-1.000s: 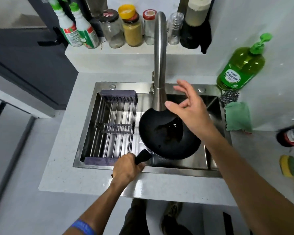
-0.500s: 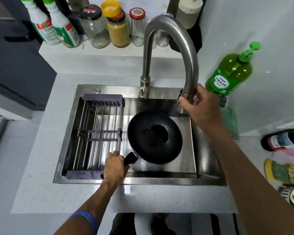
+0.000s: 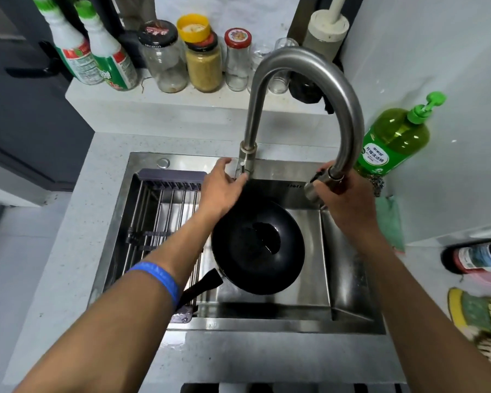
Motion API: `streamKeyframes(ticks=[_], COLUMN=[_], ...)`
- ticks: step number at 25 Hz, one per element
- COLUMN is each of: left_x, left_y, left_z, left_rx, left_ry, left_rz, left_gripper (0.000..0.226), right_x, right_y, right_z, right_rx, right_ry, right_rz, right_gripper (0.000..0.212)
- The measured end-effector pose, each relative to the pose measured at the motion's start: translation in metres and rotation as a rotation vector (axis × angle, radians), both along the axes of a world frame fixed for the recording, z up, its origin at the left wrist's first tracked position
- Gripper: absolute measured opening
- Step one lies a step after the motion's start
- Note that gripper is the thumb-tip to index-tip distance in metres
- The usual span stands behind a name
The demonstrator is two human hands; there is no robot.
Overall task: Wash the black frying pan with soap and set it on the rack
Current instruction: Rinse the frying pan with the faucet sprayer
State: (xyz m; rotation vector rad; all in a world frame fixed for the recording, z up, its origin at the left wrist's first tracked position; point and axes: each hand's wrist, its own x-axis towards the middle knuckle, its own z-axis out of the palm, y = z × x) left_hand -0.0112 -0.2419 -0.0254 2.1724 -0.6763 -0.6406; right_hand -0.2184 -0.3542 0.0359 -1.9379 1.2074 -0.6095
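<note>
The black frying pan (image 3: 255, 245) rests in the steel sink (image 3: 295, 326) with a little dark liquid at its centre; its handle (image 3: 201, 285) points to the lower left, and nobody holds it. My left hand (image 3: 220, 188) reaches over the pan to the small lever at the base of the curved tap (image 3: 304, 89), fingers touching it. My right hand (image 3: 343, 199) is wrapped around the tap's spray head at the sink's far right. A metal rack (image 3: 156, 222) lies across the left half of the sink. The green soap bottle (image 3: 391, 140) stands on the right counter.
Jars and two spray bottles (image 3: 97, 58) line the shelf behind the sink. A steel scourer (image 3: 376, 182) and a green cloth (image 3: 390, 222) lie right of the sink. More bottles and a yellow-green sponge (image 3: 476, 310) sit at the far right edge.
My left hand has let go of the pan handle and moved up to the tap lever. My right hand stays on the spray head. The pan now rests in the sink.
</note>
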Motion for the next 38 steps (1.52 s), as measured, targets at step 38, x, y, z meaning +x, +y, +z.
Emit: streamKeyframes(ticks=[38], left_x=[-0.09], left_y=[0.236], left_z=[-0.093], left_rx=[0.467], left_ry=[-0.155], left_rz=[-0.261], left_gripper=[0.007], right_x=[-0.01], right_y=[-0.018], right_z=[0.003], right_rx=[0.086], right_ry=[0.598], right_rz=[0.255], right_gripper=[0.039])
